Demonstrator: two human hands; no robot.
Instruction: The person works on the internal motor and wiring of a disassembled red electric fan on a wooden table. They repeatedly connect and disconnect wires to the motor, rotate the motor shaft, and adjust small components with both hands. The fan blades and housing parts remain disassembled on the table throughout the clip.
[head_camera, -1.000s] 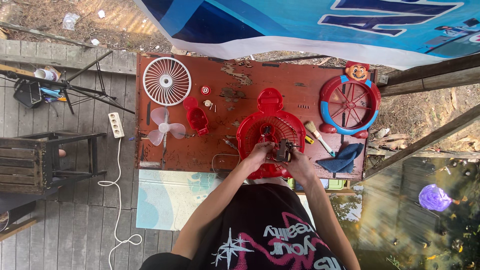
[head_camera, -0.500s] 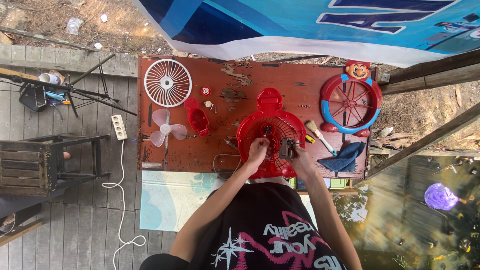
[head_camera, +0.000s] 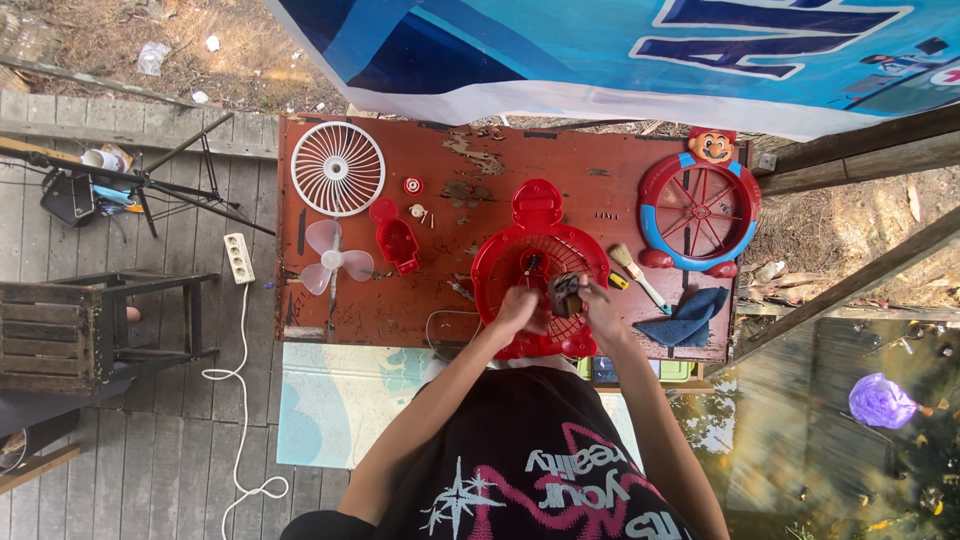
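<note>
- My right hand grips the small dark motor over the red fan housing.
- My left hand is closed, touching the motor's left side.

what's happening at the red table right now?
A person leans over a red table with a small fan taken apart on it. Both hands are over the red fan grille: the left hand is at its lower edge, and the right hand is by a small dark part held between them. A white grille, a white blade, a brush and a blue cloth lie around.
</note>
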